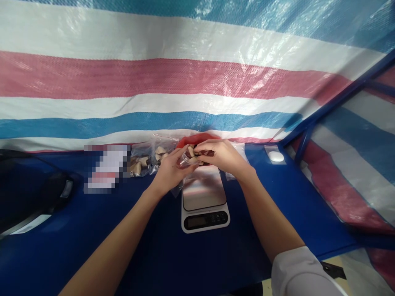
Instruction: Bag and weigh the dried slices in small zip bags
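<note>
My left hand (pixel 171 170) is closed around a clear plastic bag (pixel 185 160), holding its mouth over the back of a white digital kitchen scale (pixel 204 191). My right hand (pixel 225 154) reaches in from the other side, fingers pinched at a light-brown, dried-looking piece (pixel 191 151) by the bag's mouth. The exact kind of the piece is too small to tell. Behind both hands stands a red bag (pixel 185 142), partly hidden, with more brown pieces at its opening. The scale's display looks dark.
Left of my hands lie clear zip bags of brown pieces (pixel 140 165), and beside them a blurred-out paper (pixel 106 168). A black bag (pixel 31 193) sits at far left. A small packet with a white oval (pixel 275 156) lies right on the blue table (pixel 148 255). Striped sheeting (pixel 173 78) rises behind.
</note>
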The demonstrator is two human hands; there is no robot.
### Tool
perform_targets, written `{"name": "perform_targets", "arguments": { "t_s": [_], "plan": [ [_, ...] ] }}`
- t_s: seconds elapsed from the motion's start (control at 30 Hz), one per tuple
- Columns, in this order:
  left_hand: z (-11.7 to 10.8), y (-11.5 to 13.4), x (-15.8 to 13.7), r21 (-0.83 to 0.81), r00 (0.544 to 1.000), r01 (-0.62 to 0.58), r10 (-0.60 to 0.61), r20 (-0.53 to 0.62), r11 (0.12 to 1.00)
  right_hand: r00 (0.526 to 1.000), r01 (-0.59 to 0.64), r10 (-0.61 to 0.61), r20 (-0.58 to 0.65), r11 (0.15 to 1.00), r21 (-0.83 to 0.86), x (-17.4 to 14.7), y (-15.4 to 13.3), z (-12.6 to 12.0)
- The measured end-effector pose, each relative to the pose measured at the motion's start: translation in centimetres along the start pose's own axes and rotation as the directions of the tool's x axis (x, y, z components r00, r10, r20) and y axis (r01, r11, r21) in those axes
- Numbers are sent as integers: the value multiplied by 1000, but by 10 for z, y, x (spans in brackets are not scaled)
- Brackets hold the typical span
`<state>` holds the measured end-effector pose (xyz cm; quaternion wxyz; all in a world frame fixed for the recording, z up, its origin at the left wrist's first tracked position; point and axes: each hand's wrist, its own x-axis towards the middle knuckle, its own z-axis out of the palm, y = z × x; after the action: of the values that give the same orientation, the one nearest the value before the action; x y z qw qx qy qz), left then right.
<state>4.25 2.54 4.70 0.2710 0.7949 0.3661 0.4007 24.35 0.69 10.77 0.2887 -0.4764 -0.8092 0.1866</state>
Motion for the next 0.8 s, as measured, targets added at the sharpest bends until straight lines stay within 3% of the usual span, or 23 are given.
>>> {"name": "perform_targets", "arguments": {
  "t_s": [0.23,0.5,0.7,0.8],
  "plan": [
    [0,-2,0,20,1000,11,-10,-18,1000,985,169,-167,31,984,-52,0,4,3],
    [-2,0,0,-25,999,40,-40,14,999,964,264,-254,83,955,-133,-3,9,5],
    [-2,-1,-1,-38,997,64,-63,44,997,961,269,-263,84,961,-68,-2,9,8],
    [-2,-1,-1,-49,996,73,-70,58,996,976,213,-215,43,977,28,-1,7,11]
  ]
}}
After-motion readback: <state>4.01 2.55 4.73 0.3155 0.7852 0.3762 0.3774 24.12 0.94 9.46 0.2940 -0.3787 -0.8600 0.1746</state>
